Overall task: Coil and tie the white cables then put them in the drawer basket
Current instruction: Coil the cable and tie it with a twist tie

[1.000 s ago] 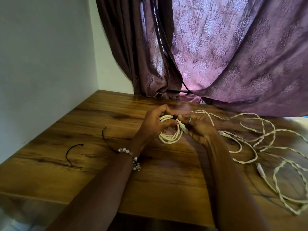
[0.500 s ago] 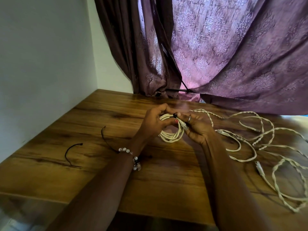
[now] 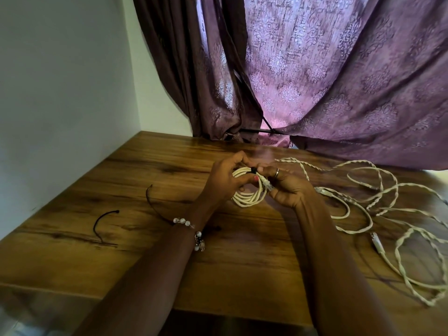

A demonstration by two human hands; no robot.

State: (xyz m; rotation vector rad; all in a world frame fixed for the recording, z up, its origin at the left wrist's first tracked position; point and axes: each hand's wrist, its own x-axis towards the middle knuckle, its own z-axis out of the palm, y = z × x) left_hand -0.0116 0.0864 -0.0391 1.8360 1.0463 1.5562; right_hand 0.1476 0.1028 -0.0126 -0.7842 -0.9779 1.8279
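From the head view, the left hand [image 3: 224,177] curls round the near-left side of a small coil of white braided cable [image 3: 246,198], thumb across the loops, holding the coil just above the brown wooden table [image 3: 150,170]. The right hand [image 3: 287,187] meets it from the other side; its fingers [image 3: 266,171] pinch at a thin black tie [image 3: 253,170] that sits on the top of the coil, and the cable's pale plug end [image 3: 266,185] pokes out between the two hands. How far the tie is wrapped or knotted I cannot tell; it is small and half hidden by fingertips.

The risks, as I judge them:
- The tie is short and slick-looking. If the right-hand pinch slips before it is drawn tight, the springy loops may fan open and the coiling would need redoing.
- If the left-hand grip loosens to help with the knot, the outer turns could slide off.
- The free plug end might be caught under the tie, leaving a slack binding.

Loose white twisted cables [image 3: 378,202] sprawl on the table to the right, overlapping; lifting one carelessly could drag or tangle the others. Two spare black ties [image 3: 103,220] lie to the left, one running under the left wrist, where an arm could sweep it away. A purple patterned curtain [image 3: 339,81] hangs behind. The drawer basket is not in view.
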